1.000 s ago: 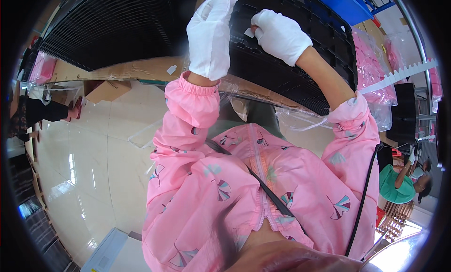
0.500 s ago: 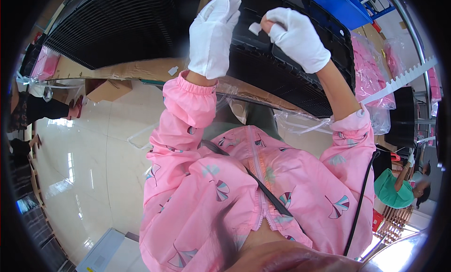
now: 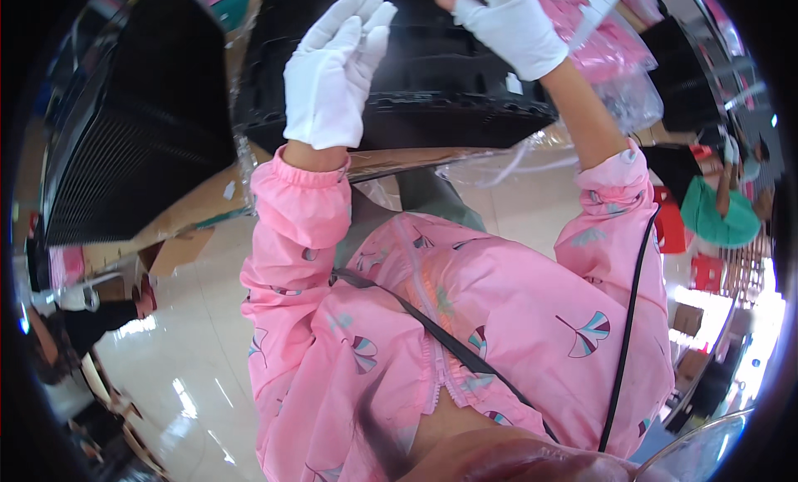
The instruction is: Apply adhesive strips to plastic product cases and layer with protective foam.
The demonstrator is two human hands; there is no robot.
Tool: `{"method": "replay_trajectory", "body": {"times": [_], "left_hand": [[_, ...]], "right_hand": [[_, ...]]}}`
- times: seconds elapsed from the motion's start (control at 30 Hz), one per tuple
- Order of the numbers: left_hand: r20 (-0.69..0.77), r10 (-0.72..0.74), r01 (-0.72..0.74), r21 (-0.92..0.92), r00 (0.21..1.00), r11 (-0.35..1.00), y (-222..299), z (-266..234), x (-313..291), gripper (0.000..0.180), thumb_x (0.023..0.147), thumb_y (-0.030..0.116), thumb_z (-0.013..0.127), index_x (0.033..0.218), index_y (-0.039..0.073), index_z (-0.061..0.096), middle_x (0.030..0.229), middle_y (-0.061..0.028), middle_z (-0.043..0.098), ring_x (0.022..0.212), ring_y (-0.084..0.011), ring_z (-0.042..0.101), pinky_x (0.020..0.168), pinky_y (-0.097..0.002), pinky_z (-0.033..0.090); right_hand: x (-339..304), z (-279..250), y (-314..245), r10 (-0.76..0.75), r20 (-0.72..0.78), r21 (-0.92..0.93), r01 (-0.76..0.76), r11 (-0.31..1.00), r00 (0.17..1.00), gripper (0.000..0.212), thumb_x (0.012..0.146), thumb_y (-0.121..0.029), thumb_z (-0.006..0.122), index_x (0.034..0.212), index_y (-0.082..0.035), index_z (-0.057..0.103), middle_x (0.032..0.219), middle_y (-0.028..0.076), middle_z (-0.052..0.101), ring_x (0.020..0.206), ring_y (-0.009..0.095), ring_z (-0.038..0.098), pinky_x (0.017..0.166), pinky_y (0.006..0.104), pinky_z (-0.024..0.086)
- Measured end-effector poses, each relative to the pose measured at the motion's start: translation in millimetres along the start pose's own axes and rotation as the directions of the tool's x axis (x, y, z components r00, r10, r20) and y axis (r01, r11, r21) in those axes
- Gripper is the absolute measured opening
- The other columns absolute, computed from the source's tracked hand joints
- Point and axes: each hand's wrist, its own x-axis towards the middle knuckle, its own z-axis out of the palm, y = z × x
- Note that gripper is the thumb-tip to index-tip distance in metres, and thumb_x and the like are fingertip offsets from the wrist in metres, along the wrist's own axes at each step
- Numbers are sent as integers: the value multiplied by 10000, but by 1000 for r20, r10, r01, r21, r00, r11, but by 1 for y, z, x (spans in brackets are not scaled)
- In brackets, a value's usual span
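My left hand, in a white glove, is held palm inward above a black plastic panel, its fingers stretched and slightly curved, with nothing seen in them. At the upper edge is my right hand, gloved in white with bare fingertips showing. Its thumb and finger are bent together over the panel's far part; what they hold, if anything, I cannot make out. Beneath that hand, a small white tag lies against the panel. Moulded ribs and clips run along the panel's near side.
A black slatted panel leans at the left on a cardboard-covered table. Pink items in clear plastic lie at the right. A person in green is at the far right; another person's dark-clothed leg shows at the left.
The view has turned, so the panel now lies more level before me. My left hand's fingers have spread a little. The small white piece beside my right fingertips no longer shows there.
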Motion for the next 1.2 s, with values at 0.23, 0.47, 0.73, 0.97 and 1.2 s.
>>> {"method": "replay_trajectory", "body": {"times": [0.23,0.47,0.73,0.97,1.2], "left_hand": [[54,-145,146,-4,988,989,-38,17,14,290,930,14,460,1207,-46,520,1181,-182,574,1060,-246,598,844,-266,524],[75,-152,150,35,986,988,-41,17,19,326,946,13,421,1259,-68,462,1257,-210,518,1131,-254,555,835,-250,524],[16,-226,225,42,974,973,-32,28,11,331,930,36,475,1259,-3,492,1187,-121,590,987,-167,625,788,-232,537],[14,-229,228,47,973,972,-31,30,10,331,931,42,477,1259,-4,491,1191,-123,588,993,-166,623,802,-238,535],[34,-220,219,34,975,975,-32,29,10,327,932,41,478,1256,-10,492,1190,-128,587,989,-168,624,803,-240,537]], "right_hand": [[-80,-42,75,138,286,-28,-135,990,948,134,808,-53,634,928,8,634,805,82,619,761,212,601,710,285,467],[-78,-45,54,268,395,-151,-225,963,879,137,786,-80,647,900,-4,651,846,107,630,803,279,609,723,324,474],[-78,-45,47,221,416,-237,-130,963,882,76,803,-66,574,846,-35,629,794,94,645,760,294,621,694,347,489],[-74,-44,39,254,411,-358,-101,928,876,98,797,-44,529,834,-57,619,766,85,643,735,289,618,674,358,492],[-78,-44,35,252,371,-312,-135,940,894,78,794,-65,534,807,-59,611,769,70,634,730,286,613,673,357,490]]}}
